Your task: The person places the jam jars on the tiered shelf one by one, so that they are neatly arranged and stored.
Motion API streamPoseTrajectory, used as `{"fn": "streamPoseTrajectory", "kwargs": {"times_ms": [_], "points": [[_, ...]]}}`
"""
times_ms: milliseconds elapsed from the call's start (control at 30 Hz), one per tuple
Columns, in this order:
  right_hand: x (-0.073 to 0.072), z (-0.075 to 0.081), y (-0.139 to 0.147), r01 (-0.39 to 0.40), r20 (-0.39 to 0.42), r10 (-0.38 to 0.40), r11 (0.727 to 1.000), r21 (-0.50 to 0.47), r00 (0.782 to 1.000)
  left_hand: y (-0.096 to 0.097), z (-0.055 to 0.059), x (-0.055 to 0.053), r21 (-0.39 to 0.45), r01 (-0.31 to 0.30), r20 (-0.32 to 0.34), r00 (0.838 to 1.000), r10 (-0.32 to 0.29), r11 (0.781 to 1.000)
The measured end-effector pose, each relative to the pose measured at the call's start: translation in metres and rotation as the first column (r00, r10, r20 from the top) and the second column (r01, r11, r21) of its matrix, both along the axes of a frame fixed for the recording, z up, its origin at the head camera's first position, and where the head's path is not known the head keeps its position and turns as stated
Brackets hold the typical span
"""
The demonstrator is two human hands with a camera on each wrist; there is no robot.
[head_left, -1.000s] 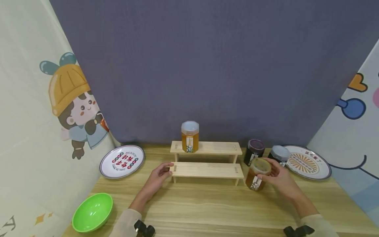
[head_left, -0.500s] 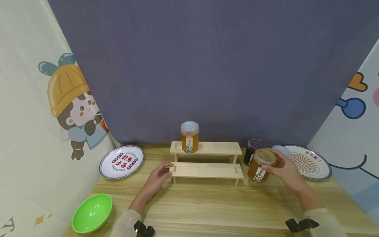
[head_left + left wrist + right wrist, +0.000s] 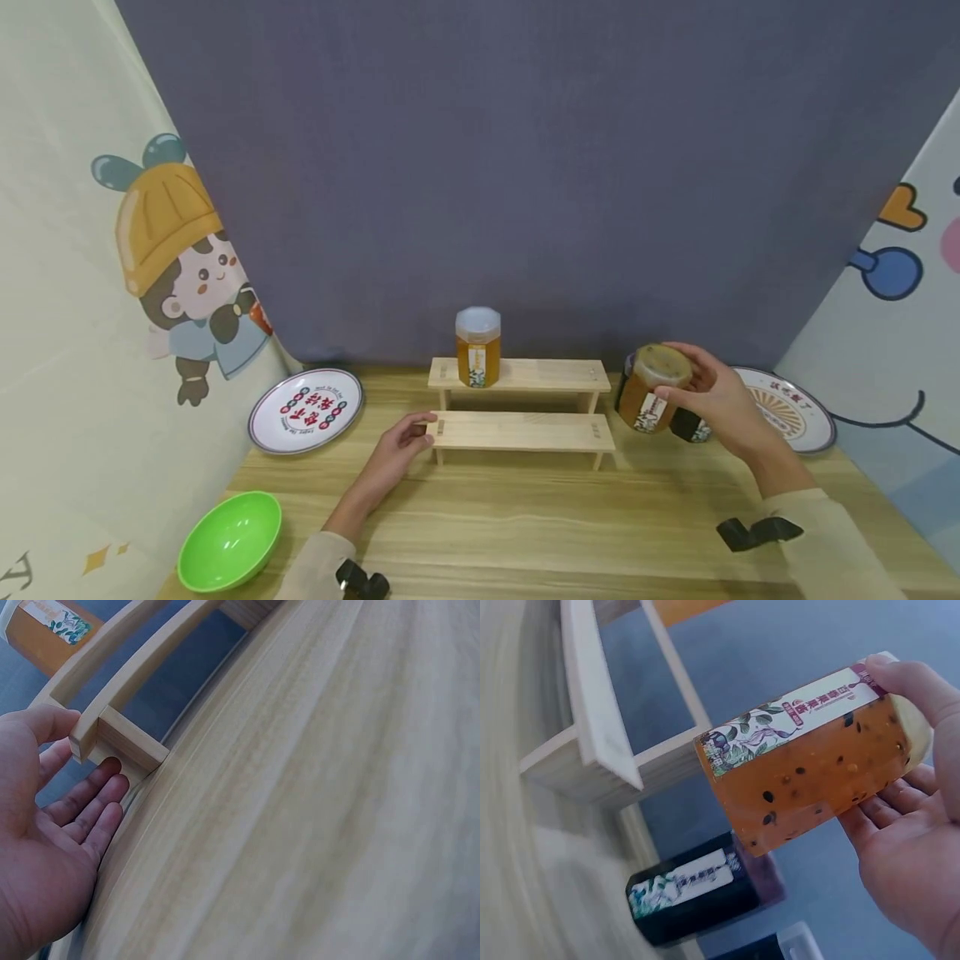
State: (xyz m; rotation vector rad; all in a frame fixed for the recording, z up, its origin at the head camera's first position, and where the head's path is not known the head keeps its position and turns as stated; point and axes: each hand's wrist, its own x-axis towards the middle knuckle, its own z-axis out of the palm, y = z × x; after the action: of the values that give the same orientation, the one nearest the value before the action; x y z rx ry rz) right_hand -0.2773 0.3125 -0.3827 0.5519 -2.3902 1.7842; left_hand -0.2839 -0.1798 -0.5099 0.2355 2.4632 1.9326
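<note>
We have the right hand (image 3: 723, 408) just right of the wooden rack (image 3: 525, 431), its thumb and fingers pinching the upper part of an amber jar (image 3: 810, 772) — slightly tilted, with dark seeds showing in it. That jar is held up off the table (image 3: 525, 517), near the rack's right end. At the rack's left end we see the left hand (image 3: 397, 454), thumb and index finger pinching the lower board's corner while the other fingers stay loosely bent; the index tip seems to sit behind the board, though it is partly hidden. On the rack's upper board stands a honey jar (image 3: 477, 354), left of centre. Right of the rack we find two dark jars (image 3: 697, 889) and a patterned plate (image 3: 795, 412); left of it, another plate (image 3: 306, 411) — and nearer us, a green bowl (image 3: 228, 542).
</note>
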Motion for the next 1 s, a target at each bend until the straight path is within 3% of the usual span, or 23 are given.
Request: {"fn": "streamPoseTrajectory", "kwargs": {"times_ms": [267, 567, 1000], "points": [[-0.013, 0.008, -0.016, -0.006, -0.012, 0.006, 1.0, 0.02, 1.0, -0.002, 0.001, 0.0, 0.021, 0.009, 0.002, 1.0, -0.009, 1.0], [-0.023, 0.014, -0.033, -0.028, 0.014, 0.029, 0.999, -0.041, 1.0, 0.001, 0.001, 0.001, 0.016, -0.001, 0.013, 1.0, 0.001, 1.0], [-0.043, 0.019, -0.053, -0.038, 0.063, 0.038, 0.999, -0.015, 0.997, 0.001, 0.0, 0.0, 0.011, 0.005, 0.01, 1.0, -0.005, 1.0]]}}
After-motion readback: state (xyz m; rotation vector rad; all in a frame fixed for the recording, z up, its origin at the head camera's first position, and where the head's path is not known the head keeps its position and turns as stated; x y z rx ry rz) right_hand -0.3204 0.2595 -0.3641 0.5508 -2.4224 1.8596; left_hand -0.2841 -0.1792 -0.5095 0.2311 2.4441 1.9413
